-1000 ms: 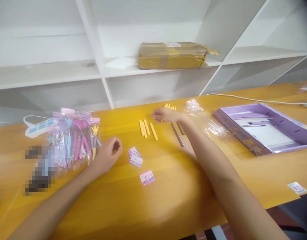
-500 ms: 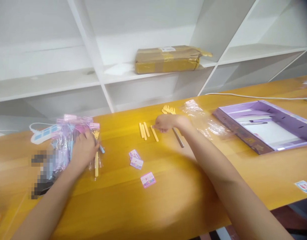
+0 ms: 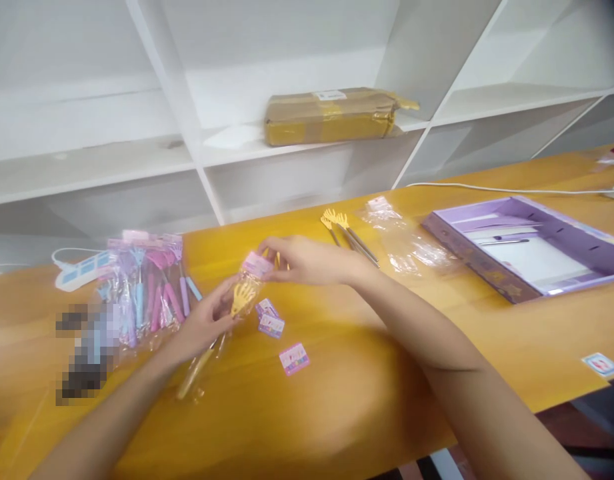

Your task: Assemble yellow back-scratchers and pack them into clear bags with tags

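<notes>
My left hand (image 3: 211, 321) is closed around a yellow back scratcher (image 3: 243, 297) in a clear plastic bag, its claw end up and its handle slanting down to the lower left. At the top of that bag, my right hand (image 3: 311, 261) pinches near the pink header (image 3: 257, 265). Behind my right fingers, yellow handle pieces are mostly hidden. Several yellow claw heads on metal rods (image 3: 355, 240) lie beyond my right wrist. Small printed cards (image 3: 271, 325) rest below my hands, with another pink card (image 3: 294, 359) nearer me.
Bagged pink, blue and purple back scratchers (image 3: 161, 293) lie at left beside a white power strip (image 3: 81, 272). Clear bags (image 3: 404, 243) lie right of the rods. A purple box (image 3: 487, 267) holds papers and a pen. A taped carton (image 3: 331, 119) sits on the shelf.
My left hand has lifted the bagged yellow back scratcher from the pile and brought it right. My right hand has moved left from the yellow handles to the bag's top.
</notes>
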`<state>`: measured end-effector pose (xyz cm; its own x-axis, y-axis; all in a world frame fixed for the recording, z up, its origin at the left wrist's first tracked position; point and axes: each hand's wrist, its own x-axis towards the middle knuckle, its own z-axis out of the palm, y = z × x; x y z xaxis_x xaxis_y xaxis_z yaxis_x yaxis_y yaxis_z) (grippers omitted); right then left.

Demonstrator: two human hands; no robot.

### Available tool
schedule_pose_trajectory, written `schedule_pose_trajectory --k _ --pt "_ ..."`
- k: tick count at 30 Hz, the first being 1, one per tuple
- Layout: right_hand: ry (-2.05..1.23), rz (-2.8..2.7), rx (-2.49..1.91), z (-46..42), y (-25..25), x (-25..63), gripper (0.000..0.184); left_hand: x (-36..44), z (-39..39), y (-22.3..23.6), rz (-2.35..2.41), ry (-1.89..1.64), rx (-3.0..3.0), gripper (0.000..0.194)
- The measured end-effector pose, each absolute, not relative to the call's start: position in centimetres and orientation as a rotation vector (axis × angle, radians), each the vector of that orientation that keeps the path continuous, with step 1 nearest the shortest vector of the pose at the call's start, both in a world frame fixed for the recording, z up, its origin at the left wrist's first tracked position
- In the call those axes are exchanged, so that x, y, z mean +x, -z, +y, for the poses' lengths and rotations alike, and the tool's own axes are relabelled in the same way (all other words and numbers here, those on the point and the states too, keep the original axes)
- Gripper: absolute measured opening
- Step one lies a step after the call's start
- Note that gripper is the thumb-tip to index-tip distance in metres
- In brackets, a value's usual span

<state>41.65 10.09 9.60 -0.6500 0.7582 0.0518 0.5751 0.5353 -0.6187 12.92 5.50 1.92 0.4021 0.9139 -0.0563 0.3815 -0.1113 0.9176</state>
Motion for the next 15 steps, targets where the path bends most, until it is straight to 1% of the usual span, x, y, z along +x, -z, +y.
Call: schedule_pose_trajectory --k 3,6,8,12,15 --pt "-0.895 -2.499 -0.968 9.0 -9.6 40.6 0.042 13.2 4.2 -1.1 0.998 -0.588 1.550 0.067" --pt "-0.998 -2.497 -0.888 9.0 -9.5 40.4 0.041 12.9 3.6 -0.4 0.938 -0.575 1.511 0.056" --pt "-1.013 -2.496 -0.860 9.1 -9.4 40.4 0.038 12.9 3.4 -0.2 0.988 -0.594 1.516 0.051" --pt "-0.887 -2.502 -0.914 8.8 -9.2 40.2 0.034 13.8 2.8 -0.3 1.116 -0.592 1.536 0.044" --pt "-0.707 -2.553 -0.978 8.0 -9.0 39.4 0.034 14.6 2.4 -0.6 1.138 -0.579 1.617 0.041"
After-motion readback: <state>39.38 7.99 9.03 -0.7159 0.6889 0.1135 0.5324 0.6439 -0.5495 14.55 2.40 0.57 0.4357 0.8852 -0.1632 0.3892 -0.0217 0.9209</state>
